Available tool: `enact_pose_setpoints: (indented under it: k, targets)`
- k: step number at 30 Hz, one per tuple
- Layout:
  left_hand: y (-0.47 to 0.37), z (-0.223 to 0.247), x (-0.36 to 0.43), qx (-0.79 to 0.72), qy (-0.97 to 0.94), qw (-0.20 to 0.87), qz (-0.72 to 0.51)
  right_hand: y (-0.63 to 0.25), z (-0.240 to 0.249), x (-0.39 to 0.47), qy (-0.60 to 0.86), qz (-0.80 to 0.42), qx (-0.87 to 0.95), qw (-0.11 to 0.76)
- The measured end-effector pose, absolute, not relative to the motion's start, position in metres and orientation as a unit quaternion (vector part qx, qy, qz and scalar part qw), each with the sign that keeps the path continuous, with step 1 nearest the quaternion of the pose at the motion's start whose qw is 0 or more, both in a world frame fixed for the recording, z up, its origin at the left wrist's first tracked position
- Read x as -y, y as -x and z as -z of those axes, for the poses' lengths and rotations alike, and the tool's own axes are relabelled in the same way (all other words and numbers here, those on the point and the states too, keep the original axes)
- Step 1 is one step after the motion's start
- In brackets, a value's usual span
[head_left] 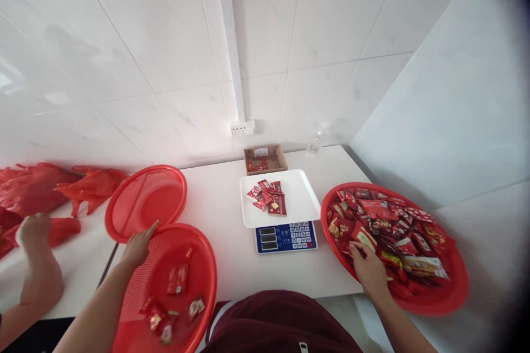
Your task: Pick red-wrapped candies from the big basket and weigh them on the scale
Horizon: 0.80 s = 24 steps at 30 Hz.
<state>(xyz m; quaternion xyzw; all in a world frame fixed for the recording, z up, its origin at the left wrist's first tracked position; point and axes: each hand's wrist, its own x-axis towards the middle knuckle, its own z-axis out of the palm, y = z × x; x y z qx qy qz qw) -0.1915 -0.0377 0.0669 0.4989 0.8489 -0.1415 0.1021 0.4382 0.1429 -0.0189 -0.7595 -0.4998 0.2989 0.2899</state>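
My left hand point(138, 248) is at the rim of a red mesh basket point(212, 265) holding a few snack packets, its fingers apart and nothing visible in them. On the right, my right hand point(368, 269) reaches over a large red basket point(459, 287) heaped with snack packets. Its fingers pinch the lower edge of a red packet with a pale panel point(364, 236). Between the baskets, a scale point(285, 238) carries a white tray point(298, 198). Several red packets point(265, 196) lie on the tray's left half.
A cardboard box point(265, 160) with red packets stands behind the tray, near a clear plastic bottle point(316, 142). Another red basket point(157, 198) is at the left. Red plastic bags point(37, 190) and another person's hand point(35, 230) are farther left. A wall runs behind the table point(232, 253).
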Motion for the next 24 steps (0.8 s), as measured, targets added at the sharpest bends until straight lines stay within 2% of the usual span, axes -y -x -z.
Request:
enact_pose_setpoints:
  k: [7, 11, 14, 19, 24]
  targets:
    - [0.198, -0.077, 0.031, -0.839, -0.514, 0.056, 0.171, -0.437, 0.016, -0.142, 0.757, -0.294, 0.505, 0.292]
    - [0.186, -0.087, 0.009, -0.883, -0.459, 0.035, 0.085, -0.438, 0.017, -0.142, 0.76, -0.29, 0.505, 0.287]
    - [0.156, -0.085, -0.021, -0.873, -0.479, 0.089, -0.011, -0.438, 0.018, -0.142, 0.764, -0.276, 0.51, 0.283]
    - [0.083, -0.054, -0.061, -0.817, -0.544, 0.188, -0.026, -0.439, 0.02, -0.142, 0.764, -0.277, 0.514, 0.273]
    - [0.024, -0.033, -0.1, -0.77, -0.607, 0.176, -0.082, -0.438, 0.023, -0.143, 0.764, -0.271, 0.513, 0.282]
